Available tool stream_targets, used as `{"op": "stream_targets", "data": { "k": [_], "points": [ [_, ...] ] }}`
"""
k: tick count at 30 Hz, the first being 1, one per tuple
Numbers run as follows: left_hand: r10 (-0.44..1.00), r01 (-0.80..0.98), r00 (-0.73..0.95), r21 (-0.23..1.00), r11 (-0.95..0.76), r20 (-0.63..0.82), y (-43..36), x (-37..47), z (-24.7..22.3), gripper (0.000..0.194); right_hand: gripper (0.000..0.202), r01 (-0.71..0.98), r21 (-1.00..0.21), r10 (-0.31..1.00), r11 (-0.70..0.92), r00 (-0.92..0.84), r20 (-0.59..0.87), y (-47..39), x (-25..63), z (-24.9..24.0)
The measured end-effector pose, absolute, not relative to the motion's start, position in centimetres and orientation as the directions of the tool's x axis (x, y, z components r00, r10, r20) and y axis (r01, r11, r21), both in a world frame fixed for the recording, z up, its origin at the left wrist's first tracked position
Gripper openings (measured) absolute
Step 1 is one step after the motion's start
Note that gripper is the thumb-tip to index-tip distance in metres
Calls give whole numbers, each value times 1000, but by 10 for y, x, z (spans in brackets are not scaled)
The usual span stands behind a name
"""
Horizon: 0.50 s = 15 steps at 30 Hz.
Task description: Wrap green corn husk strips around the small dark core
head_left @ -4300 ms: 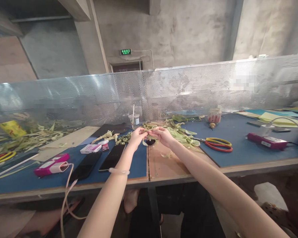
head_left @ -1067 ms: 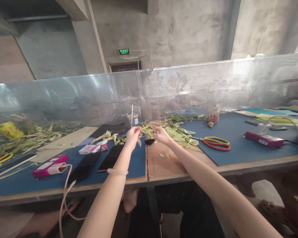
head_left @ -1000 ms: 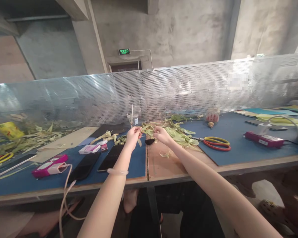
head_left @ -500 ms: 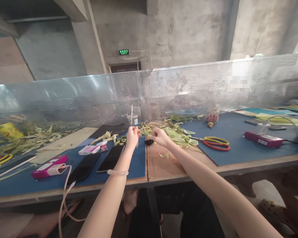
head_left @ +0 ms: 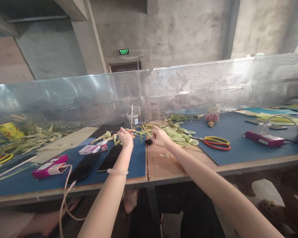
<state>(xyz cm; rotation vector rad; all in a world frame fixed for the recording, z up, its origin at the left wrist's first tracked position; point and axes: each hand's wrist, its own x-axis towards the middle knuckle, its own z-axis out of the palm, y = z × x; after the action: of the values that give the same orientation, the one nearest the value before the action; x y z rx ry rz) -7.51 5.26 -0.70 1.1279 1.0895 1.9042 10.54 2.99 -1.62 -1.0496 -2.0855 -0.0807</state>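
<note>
My left hand (head_left: pixel 126 137) is closed in a pinch above the blue mat, beyond a black phone (head_left: pixel 111 158). Thin pale-green husk strips (head_left: pixel 138 133) run from it toward my right hand (head_left: pixel 160 137), which is also closed, fingers curled inward. Both hands appear to grip these strips, though the fingertips are partly hidden. Right beside my right hand lies a pile of pale-green husk leaves (head_left: pixel 175 134). A small dark object (head_left: pixel 148 142) sits just below its fingers. Pale braided husk pieces (head_left: pixel 105 136) lie left of my left hand.
Scissors (head_left: pixel 215 142) with red and yellow handles lie at right. A jar (head_left: pixel 213 114) and plastic cup (head_left: pixel 132 119) stand near the perforated metal screen (head_left: pixel 164 92). Purple power banks (head_left: pixel 49 166), a small box (head_left: pixel 89 149) and another phone (head_left: pixel 84 168) lie at left, with a cable over the edge.
My left hand has moved left, away from my right hand, so the green strips now span a wider gap. My right hand has stayed nearly in place.
</note>
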Motion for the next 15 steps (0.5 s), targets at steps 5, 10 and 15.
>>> {"op": "stream_targets", "data": {
  "k": [5,10,15],
  "points": [
    [830,-173,-496,908,-382,254,54,-73,-5,29,19,727,-231,638,647,-350,686,27,103,-17],
    [917,-197,-343,939,-283,204,49,-65,-3,32,18,757,-218,643,616,-324,694,29,102,-20],
    [970,-121,-102,965,-233,222,39,-58,-4,28,17,772,-225,659,594,-307,686,32,102,-22]
  ]
}}
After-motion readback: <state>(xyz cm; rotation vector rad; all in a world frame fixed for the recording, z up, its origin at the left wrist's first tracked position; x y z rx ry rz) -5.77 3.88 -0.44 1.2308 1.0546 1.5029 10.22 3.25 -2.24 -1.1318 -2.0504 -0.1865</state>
